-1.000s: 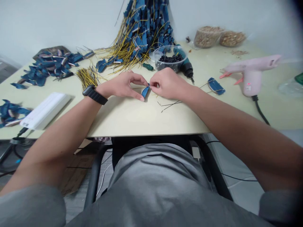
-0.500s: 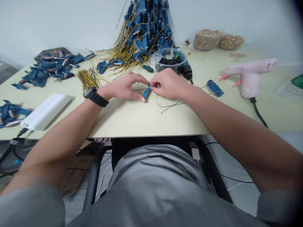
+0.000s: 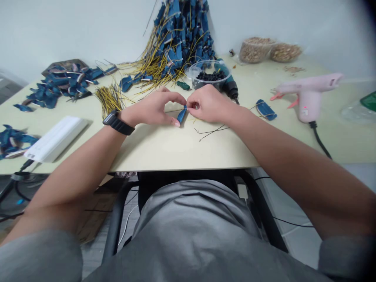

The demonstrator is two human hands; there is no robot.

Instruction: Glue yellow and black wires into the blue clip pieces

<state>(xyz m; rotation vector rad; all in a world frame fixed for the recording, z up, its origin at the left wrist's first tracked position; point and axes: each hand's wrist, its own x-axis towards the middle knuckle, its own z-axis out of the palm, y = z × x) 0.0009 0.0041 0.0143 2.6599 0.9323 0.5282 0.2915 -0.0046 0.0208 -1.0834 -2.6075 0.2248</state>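
Note:
My left hand [image 3: 160, 106] holds a small blue curved piece [image 3: 181, 115] between thumb and forefinger, above the table. A thin dark wire [image 3: 173, 111] runs from the piece into the left palm. The closed fingertips of my right hand [image 3: 207, 103] pinch at the upper right edge of the same piece, by the wire; exactly what they grip is too small to make out. On the table below my right wrist lie loose dark wires [image 3: 210, 133]. Another blue piece with yellow wire through it [image 3: 266, 109] rests right of my right forearm.
A pink glue gun [image 3: 310, 94] stands at right. Behind my hands are a tub of black parts [image 3: 210, 78], a drill [image 3: 232, 88] and a tall heap of wired blue pieces [image 3: 185, 35]. Left are yellow wires [image 3: 108, 100], more blue pieces [image 3: 55, 86] and a white box [image 3: 55, 139].
Almost nothing differs. Both hands keep the same hold on the blue piece; the whole view has shifted very slightly.

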